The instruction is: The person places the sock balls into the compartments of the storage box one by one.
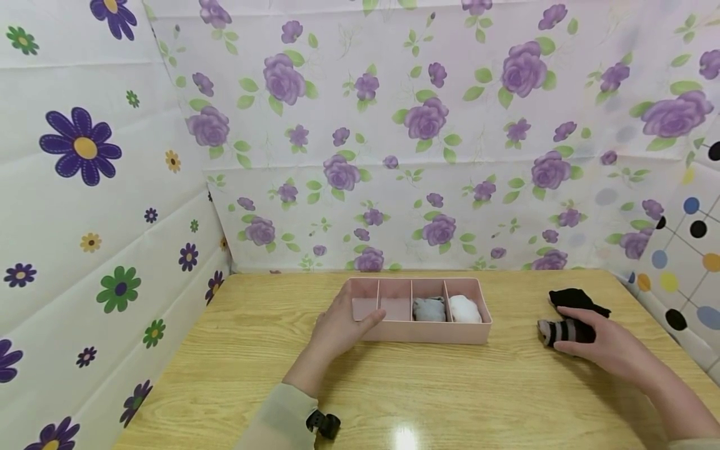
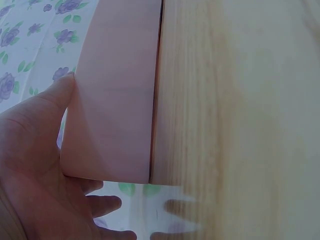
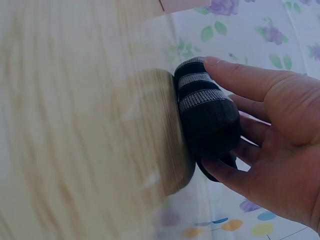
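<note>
On the right of the table, my right hand holds a rolled black-and-grey striped sock between thumb and fingers; the right wrist view shows the sock at the table surface. Just behind it lies a black sock. My left hand rests at the left end of a pink divided box. Its thumb touches the box's rim, and the other fingers extend past the end wall in the left wrist view. Inside the box's right-hand compartments sit a grey rolled sock and a white one.
The wooden table meets a flower-printed sheet at its back edge. More patterned sheets stand along the left and right sides. A black band with a small dark device is at the left wrist.
</note>
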`<state>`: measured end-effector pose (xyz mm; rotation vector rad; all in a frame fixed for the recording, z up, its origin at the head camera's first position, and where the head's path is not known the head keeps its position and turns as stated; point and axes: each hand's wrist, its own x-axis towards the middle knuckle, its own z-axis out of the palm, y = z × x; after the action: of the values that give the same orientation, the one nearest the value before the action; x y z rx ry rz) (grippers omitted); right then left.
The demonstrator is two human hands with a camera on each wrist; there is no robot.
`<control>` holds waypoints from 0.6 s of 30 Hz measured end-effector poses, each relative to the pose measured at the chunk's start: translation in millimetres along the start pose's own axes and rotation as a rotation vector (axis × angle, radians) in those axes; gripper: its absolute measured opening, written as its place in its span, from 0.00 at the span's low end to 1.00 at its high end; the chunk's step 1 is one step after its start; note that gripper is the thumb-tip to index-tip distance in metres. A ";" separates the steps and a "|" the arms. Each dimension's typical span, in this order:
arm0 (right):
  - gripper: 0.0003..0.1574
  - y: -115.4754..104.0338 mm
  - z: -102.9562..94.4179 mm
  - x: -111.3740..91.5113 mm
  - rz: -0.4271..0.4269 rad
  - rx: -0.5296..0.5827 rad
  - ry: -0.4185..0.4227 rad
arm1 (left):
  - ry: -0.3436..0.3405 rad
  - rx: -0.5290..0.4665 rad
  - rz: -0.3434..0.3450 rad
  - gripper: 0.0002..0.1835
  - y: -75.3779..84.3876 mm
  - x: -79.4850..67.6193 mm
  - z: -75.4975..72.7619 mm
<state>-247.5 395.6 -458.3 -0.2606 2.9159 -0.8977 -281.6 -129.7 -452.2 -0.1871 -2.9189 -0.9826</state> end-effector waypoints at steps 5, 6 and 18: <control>0.62 -2.6 1.5 -0.7 -0.015 0.013 -0.013 | -0.002 0.008 0.001 0.66 -0.2 -0.3 -0.5; 0.62 -2.4 1.7 -0.9 -0.015 0.018 -0.013 | -0.002 0.008 0.002 0.66 -0.4 -0.3 -0.5; 0.58 4.4 1.6 -1.7 -0.041 0.019 -0.013 | -0.003 0.005 -0.002 0.64 -0.1 -0.4 -0.2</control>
<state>-246.2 398.6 -462.1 -0.3244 2.8982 -0.9255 -281.2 -129.9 -452.1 -0.1851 -2.9243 -0.9760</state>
